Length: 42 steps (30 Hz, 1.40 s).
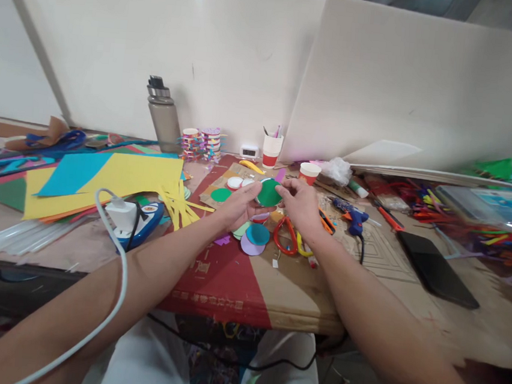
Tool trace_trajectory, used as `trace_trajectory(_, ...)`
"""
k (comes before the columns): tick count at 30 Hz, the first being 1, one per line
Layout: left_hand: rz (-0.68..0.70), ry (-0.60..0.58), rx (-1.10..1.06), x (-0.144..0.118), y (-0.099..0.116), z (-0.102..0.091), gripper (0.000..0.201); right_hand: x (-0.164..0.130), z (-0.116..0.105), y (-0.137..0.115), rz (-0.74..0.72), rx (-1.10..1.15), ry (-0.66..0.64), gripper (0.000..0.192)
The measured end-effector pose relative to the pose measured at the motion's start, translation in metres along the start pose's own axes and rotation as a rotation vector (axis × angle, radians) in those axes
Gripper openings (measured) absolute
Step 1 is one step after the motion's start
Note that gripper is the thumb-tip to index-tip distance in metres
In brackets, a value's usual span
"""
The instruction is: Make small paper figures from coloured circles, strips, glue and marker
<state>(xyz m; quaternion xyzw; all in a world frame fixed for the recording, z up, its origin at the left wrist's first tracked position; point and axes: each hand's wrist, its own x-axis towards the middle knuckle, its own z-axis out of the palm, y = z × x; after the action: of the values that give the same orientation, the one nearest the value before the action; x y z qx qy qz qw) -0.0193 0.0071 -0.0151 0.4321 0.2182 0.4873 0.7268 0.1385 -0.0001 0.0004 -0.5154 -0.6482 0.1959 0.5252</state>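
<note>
Both hands meet over the middle of the cluttered wooden table [406, 327], pinching a round green paper disc [268, 193] with a pale rim between them: the left hand [239, 205] closes fingers on its left edge, the right hand [300, 203] on its right edge, and their fingertips hide part of the rim. Just near of the disc lie flat teal and lilac paper circles [255, 239] and red-handled scissors [285, 236], partly covered by the right wrist. Blurred coloured sticks [500, 239] crowd the far right.
</note>
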Motion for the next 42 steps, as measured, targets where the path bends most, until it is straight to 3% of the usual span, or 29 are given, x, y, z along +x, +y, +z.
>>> trace_trajectory(7,0.074,-0.034,0.084,-0.001,-0.002,0.001,0.036,-0.007,-0.001,-0.013,-0.110,-0.159,0.026,0.009)
trace_trajectory(18,0.137,-0.034,0.128,-0.002,-0.002,0.002,0.034,-0.009,-0.001,-0.013,-0.053,-0.099,0.026,0.026)
trace_trajectory(22,0.179,0.014,0.136,-0.003,0.002,0.005,0.036,-0.007,0.001,-0.010,-0.039,-0.013,-0.056,0.023)
trace_trajectory(25,0.170,0.035,0.143,-0.002,0.003,0.004,0.039,-0.006,0.002,-0.008,-0.017,0.044,-0.124,0.020)
trace_trajectory(31,0.161,0.026,0.266,0.001,0.001,-0.002,0.041,-0.005,0.003,-0.005,0.076,0.079,-0.098,0.020)
trace_trajectory(38,0.176,0.094,0.350,-0.004,0.005,0.004,0.033,-0.005,0.008,0.001,0.062,0.060,-0.108,0.018)
trace_trajectory(42,0.108,0.112,0.330,-0.004,0.004,0.004,0.035,-0.004,0.006,-0.002,0.062,0.059,-0.112,0.016)
